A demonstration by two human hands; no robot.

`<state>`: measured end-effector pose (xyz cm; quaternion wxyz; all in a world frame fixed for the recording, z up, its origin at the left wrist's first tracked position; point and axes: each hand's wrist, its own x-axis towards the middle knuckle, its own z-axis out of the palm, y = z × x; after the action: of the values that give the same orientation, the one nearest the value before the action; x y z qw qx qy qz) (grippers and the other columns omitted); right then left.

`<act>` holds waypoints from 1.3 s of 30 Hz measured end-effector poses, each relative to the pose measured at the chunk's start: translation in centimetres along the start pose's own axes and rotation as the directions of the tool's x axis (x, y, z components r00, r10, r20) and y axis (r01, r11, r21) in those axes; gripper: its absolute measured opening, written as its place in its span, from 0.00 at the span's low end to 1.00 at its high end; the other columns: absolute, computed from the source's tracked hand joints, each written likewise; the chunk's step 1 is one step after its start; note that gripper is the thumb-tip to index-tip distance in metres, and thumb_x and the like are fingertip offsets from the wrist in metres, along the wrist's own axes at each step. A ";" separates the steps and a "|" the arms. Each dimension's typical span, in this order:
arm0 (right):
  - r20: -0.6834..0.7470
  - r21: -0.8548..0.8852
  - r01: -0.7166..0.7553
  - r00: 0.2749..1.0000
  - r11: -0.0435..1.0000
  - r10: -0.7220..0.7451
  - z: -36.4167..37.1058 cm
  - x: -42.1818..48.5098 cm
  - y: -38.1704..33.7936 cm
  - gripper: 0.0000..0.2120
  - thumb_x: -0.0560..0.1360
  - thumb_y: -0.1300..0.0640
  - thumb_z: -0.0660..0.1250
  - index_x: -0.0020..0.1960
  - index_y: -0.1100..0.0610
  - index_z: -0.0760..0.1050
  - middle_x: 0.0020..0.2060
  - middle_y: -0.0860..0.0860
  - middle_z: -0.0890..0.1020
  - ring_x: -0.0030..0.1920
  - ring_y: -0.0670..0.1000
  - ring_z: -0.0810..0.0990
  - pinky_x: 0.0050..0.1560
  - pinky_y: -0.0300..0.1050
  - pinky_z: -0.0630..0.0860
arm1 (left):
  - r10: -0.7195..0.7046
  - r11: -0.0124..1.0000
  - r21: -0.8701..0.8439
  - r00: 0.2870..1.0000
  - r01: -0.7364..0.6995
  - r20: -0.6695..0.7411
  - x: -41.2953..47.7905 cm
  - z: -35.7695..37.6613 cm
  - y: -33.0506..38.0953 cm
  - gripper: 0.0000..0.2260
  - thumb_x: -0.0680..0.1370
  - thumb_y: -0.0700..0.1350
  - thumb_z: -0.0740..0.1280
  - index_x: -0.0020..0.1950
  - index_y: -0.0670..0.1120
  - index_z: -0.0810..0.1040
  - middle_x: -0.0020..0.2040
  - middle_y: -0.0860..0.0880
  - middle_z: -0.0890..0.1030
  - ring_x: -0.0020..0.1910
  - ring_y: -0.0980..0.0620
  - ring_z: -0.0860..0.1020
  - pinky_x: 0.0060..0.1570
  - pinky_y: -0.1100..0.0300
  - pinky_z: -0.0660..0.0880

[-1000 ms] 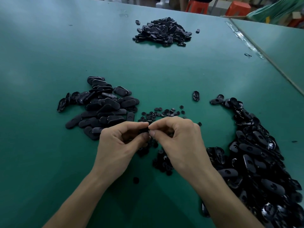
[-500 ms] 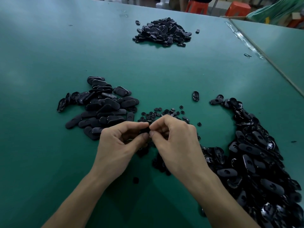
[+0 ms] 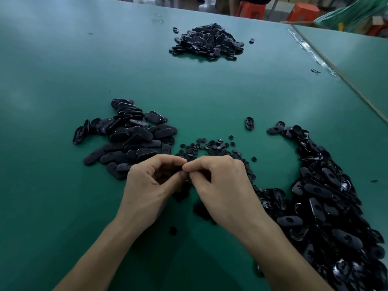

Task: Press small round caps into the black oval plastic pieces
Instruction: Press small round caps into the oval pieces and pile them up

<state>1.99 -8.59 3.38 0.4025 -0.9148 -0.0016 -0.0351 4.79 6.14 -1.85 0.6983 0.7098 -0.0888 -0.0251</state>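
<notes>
My left hand point(image 3: 151, 190) and my right hand point(image 3: 222, 190) meet fingertip to fingertip above the green table point(image 3: 210, 91). Between them they pinch a small black piece point(image 3: 177, 169), mostly hidden by the fingers. Whether it is an oval piece, a cap or both, I cannot tell. Just beyond my fingers lies a scatter of small round caps point(image 3: 210, 145). A pile of black oval pieces point(image 3: 130, 137) sits to the left of the hands. A long heap of glossy oval pieces point(image 3: 327, 198) runs down the right side.
A third heap of black pieces point(image 3: 207, 42) lies far back on the table. One oval piece point(image 3: 249, 123) lies alone beyond the caps, and a single cap point(image 3: 173, 230) sits between my forearms. A seam with a second table surface point(image 3: 357, 59) runs along the right; orange stools point(image 3: 251, 9) stand behind.
Both hands stay pinched together on the small piece. My right hand has edged slightly left and its fingers have shifted a little; the piles have not moved.
</notes>
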 end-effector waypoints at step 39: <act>0.107 0.126 0.034 0.993 0.991 -0.048 -1.4 1.1 2.4 0.09 0.74 0.60 0.73 0.45 0.46 0.83 0.35 0.36 0.83 0.37 0.36 0.81 0.38 0.27 0.73 | -0.025 0.999 -0.035 0.999 0.023 -0.037 -0.1 0.0 0.3 0.08 0.66 0.41 0.77 0.45 0.45 0.85 0.35 0.45 0.86 0.32 0.49 0.84 0.37 0.62 0.81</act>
<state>3.05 -11.27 2.62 0.4569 -0.8884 -0.0446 0.0070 4.68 6.13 -1.57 0.7116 0.6991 -0.0666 -0.0215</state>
